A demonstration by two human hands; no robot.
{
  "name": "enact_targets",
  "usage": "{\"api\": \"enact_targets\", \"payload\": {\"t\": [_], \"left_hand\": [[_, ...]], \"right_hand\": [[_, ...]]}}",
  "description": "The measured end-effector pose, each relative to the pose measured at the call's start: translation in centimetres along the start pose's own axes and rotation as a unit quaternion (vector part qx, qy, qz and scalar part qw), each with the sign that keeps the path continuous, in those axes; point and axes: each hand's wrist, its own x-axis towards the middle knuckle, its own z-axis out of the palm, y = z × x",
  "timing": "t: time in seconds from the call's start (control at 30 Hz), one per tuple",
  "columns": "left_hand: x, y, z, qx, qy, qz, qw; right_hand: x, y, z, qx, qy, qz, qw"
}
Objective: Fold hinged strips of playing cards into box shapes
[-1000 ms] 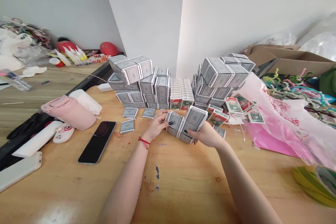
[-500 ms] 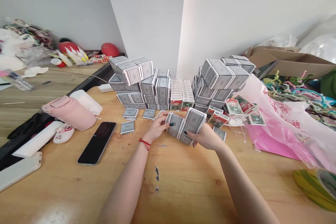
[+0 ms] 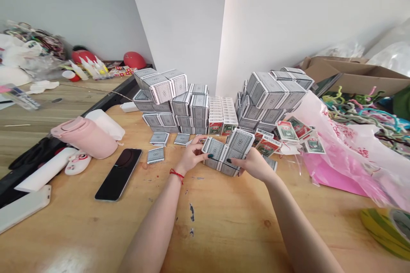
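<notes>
My left hand [image 3: 192,157] and my right hand [image 3: 253,163] are both closed on a bundle of grey-patterned card packs [image 3: 228,150], holding it just above the wooden table [image 3: 224,222]. The left hand grips its left end, the right hand its lower right side. A thin dark band runs across the bundle between my thumbs. Behind it stand a left stack of grey packs [image 3: 173,100], a column of red and green packs [image 3: 221,115] and a right stack of grey packs [image 3: 270,96].
A black phone [image 3: 119,173], a pink bottle [image 3: 85,136] and a white case [image 3: 24,204] lie at left. Three loose grey packs [image 3: 156,155] sit near the left stack. Loose red and green packs [image 3: 288,134] rest on a pink plastic bag [image 3: 346,153]. A cardboard box [image 3: 352,74] and coloured cords are at right.
The bundle and both hands have shifted slightly up and away from me. My right thumb now sits higher on the bundle's front.
</notes>
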Motion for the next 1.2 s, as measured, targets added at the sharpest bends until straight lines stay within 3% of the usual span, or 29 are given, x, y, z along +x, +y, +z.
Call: {"api": "enact_targets", "payload": {"t": [0.2,0.5,0.6,0.73,0.87,1.0,1.2], "left_hand": [[-0.2,0.0,0.4,-0.056,-0.052,-0.015,0.997],[-0.1,-0.4,0.8,-0.043,-0.067,-0.008,0.997],[-0.3,-0.2,0.9,-0.037,-0.041,-0.014,0.998],[-1.1,-0.2,1.0,-0.033,0.049,-0.03,0.998],[-2.1,-0.3,1.2,0.041,0.108,-0.007,0.993],[-3.5,0.3,1.8,0.183,0.185,0.066,0.963],[-5.3,1.3,3.2,0.337,0.138,0.147,0.92]], "right_hand": [[0.2,0.2,-0.4,0.0,-0.002,-0.01,1.0],[0.4,0.7,-0.8,0.0,-0.001,-0.003,1.0],[0.5,0.8,-0.8,0.006,-0.003,-0.003,1.0],[0.5,0.8,-0.7,0.009,-0.005,-0.005,1.0],[0.5,0.9,-0.6,0.006,-0.005,-0.013,1.0],[0.5,1.3,-0.5,-0.001,-0.012,-0.02,1.0],[0.7,1.6,-0.5,-0.014,-0.012,-0.032,0.999]]}}
